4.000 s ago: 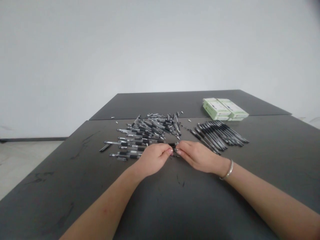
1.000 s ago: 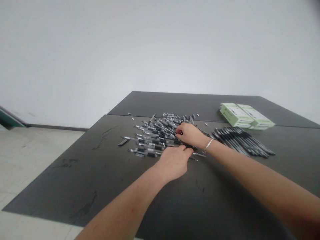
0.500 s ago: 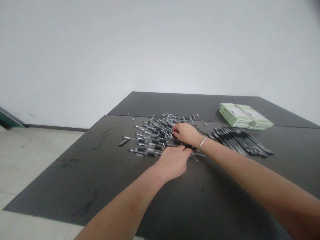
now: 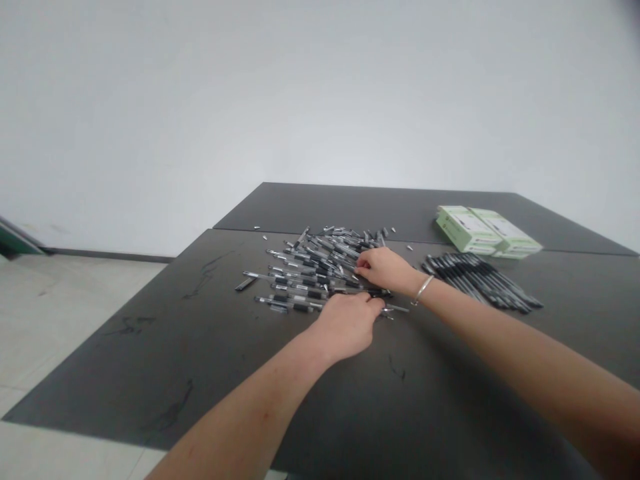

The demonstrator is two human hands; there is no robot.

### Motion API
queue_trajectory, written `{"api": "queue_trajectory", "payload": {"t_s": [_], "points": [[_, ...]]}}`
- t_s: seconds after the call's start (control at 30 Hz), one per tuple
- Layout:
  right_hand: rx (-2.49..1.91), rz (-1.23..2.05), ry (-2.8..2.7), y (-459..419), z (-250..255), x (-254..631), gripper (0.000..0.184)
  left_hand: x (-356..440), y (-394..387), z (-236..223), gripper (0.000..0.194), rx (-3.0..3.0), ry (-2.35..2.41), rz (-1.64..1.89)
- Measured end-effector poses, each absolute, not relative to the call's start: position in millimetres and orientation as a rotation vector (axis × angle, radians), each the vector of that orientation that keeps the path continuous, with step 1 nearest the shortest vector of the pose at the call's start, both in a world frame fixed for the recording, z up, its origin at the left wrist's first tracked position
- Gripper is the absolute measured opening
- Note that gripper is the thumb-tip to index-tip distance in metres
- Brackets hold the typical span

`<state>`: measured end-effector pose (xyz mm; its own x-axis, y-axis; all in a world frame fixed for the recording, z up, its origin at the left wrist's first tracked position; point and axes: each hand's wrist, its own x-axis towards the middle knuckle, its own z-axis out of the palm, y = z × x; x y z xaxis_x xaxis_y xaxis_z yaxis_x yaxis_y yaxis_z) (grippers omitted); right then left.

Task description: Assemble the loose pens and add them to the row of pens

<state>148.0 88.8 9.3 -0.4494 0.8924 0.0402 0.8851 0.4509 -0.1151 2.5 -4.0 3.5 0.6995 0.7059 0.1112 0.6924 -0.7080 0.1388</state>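
Count slim black-and-clear plastic pens [image 4: 477, 280] rowed at right on the matte black desk [image 4: 200, 347] as apparently finished, and loose black-and-clear plastic pen parts [image 4: 320, 262] heaped at the curled left hand [image 4: 347, 325] and right hand [image 4: 389, 269], with grips indiscernible, as remaining.

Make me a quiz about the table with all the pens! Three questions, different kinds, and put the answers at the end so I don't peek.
1. Pick one. Which side is the bracelet worn on? A) left B) right C) both

2. True or false? The neat pen row lies to the right of the messy pen pile.

3. What two main colours are the boxes beyond the neat pen row?

Key
1. B, just behind the right hand.
2. True.
3. Green and white.
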Motion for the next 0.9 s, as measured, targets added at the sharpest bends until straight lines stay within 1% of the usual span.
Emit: {"api": "queue_trajectory", "payload": {"t_s": [0.2, 0.37, 0.73, 0.9], "points": [[-1.541, 0.137, -2.570, 78, 14, 148, 0.022, 3, -7, 7, 0.030, 2.818, 1.131, 0.214], [-1.432, 0.220, -2.666, 71, 16, 142, 0.018, 4, -8, 8, 0.029, 2.804, 1.130, 0.168], [-1.472, 0.158, -2.685, 70, 15, 140, 0.019, 5, -8, 7, 0.031, 2.800, 1.116, 0.152], [-1.428, 0.208, -2.719, 69, 18, 143, 0.016, 5, -8, 6, 0.030, 2.808, 1.106, 0.156]]}}
